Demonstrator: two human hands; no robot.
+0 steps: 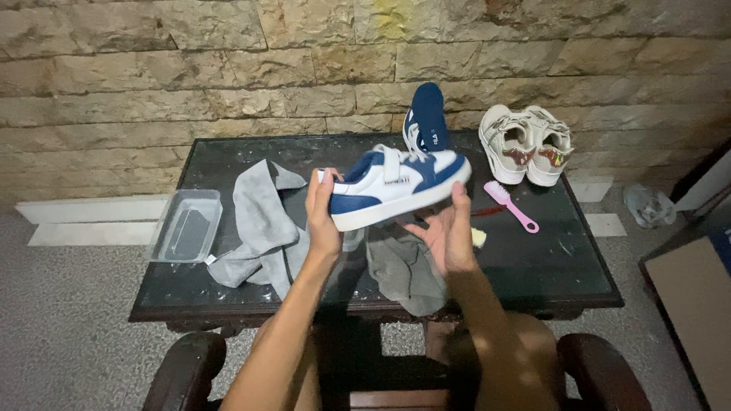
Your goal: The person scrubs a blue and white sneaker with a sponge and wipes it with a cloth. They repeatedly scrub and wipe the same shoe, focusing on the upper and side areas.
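Blue/white sneaker [396,183] held up over bench [556,266], between both hands. Left hand [324,217] gripping heel end, right hand [449,232] half-open, fingertips propping toe sole. Imo firm up the right grip before turning it. Pink brush [509,204] just right of the right hand, grey cloth [263,228] left of the left hand.

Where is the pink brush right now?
In the head view, the pink brush lies on the dark table, right of the blue and white shoe, just in front of the pair of white shoes.
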